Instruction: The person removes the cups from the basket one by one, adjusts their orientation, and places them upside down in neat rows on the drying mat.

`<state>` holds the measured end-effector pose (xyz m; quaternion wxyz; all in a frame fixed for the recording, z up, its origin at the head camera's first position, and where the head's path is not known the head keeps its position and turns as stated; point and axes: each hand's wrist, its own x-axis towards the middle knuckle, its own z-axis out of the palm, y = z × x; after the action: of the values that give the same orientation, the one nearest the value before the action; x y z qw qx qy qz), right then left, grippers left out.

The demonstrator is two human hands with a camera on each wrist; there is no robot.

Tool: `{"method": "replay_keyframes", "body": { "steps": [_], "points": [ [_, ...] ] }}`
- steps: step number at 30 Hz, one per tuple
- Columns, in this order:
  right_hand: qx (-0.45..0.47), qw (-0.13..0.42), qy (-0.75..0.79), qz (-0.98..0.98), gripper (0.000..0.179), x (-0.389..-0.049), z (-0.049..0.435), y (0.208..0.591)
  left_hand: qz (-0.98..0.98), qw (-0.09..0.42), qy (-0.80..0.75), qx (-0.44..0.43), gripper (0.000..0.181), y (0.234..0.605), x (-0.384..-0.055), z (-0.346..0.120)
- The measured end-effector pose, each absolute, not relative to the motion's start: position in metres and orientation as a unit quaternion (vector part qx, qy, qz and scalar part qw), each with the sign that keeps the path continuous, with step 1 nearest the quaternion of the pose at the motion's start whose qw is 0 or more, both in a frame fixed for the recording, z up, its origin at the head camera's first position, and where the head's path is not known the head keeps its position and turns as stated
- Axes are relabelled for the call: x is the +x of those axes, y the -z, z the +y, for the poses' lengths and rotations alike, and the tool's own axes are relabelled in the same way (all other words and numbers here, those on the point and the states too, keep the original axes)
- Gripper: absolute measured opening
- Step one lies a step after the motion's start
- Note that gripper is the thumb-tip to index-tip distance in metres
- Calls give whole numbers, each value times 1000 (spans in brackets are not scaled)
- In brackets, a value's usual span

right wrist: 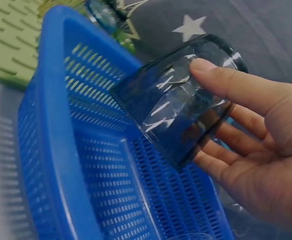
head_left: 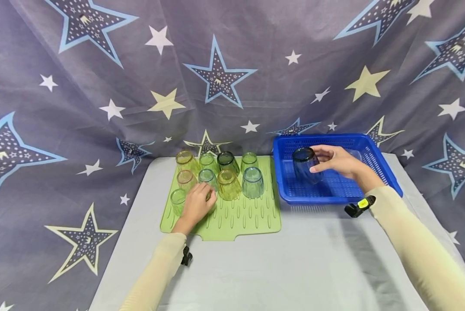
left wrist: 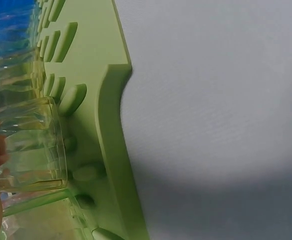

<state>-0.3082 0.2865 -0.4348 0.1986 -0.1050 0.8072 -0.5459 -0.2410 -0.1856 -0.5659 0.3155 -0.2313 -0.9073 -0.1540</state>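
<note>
My right hand (head_left: 335, 162) grips a dark smoky glass (head_left: 305, 166), thumb on one side and fingers on the other, above the blue basket (head_left: 318, 200). In the right wrist view, that glass (right wrist: 173, 102) is tilted. My left hand (head_left: 197, 202) holds a yellowish clear glass (left wrist: 28, 145) at the front of the green drying mat (head_left: 236, 222); the hand mostly hides it in the head view. Beside that hand stand a green glass (head_left: 178, 201), a pink-rimmed glass (head_left: 186, 178) and a pale blue glass (head_left: 207, 178), upside down.
More upturned glasses stand on the mat, among them a yellow glass (head_left: 229, 185), a blue glass (head_left: 253, 183) and a dark glass (head_left: 227, 162). A clear glass (head_left: 355, 155) lies in the basket, partly behind my right hand. A starry curtain (head_left: 232, 121) hangs behind the white table (head_left: 294, 268).
</note>
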Motion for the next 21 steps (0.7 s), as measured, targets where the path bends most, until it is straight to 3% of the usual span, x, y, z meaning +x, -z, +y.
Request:
{"method": "replay_keyframes", "body": {
  "steps": [10,21],
  "points": [
    [-129,152,611,766,75,-300,288,435,-914,302,166,-217,9,567,-239,-186],
    [-155,141,655,726,68,-292,285,436,-912,305,173,-213,13,565,-237,-186]
  ]
}}
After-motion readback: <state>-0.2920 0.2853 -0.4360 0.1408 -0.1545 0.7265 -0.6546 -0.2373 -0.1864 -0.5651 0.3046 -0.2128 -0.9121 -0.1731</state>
